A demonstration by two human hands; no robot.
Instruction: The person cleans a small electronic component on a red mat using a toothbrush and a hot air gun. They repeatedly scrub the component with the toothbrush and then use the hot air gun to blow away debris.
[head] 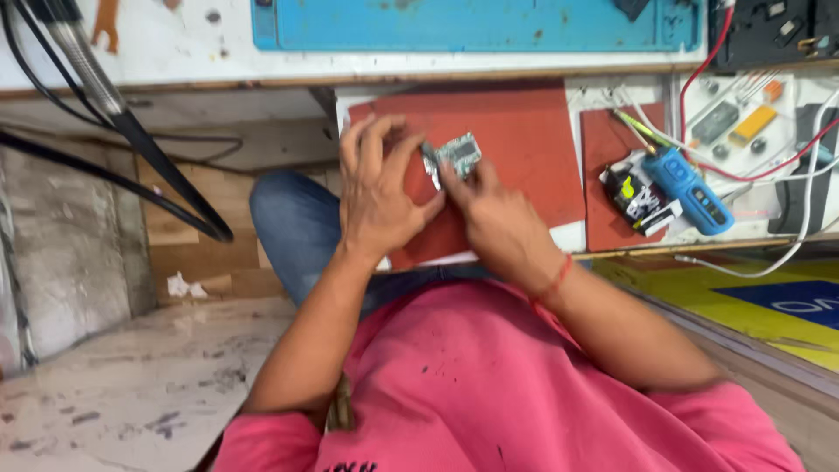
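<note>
Two hands meet over a small circuit board, held above a red mat on the low workbench.

- Left hand: fingers curled and raised, thumb stretched right toward the board's near left edge. Whether the thumb grips the board or only rests by it cannot be told.
- Right hand: fingertips pinched on the board's near right edge, grasping it. A thin red thread circles the wrist.
- Circuit board: small, silvery green, tilted, between the two hands, just above the left half of the red mat.
- Red mat: large, rectangular, lying flat under both hands; a second, smaller red mat lies just to its right.
- Blue handheld tool: on the smaller mat's right side, with a green and yellow tip pointing far left.
- Black and white packet: touching the blue tool on its left.
- Red wire and white cable: looping across the right end of the bench.
- Blue work mat: along the far edge, on a white surface.
- Black hose: running diagonally at far left.
- Jeans-clad knee: below the left hand; pink shirt fills the near foreground.
- Yellow and blue board: near right, beside the bench.
</note>
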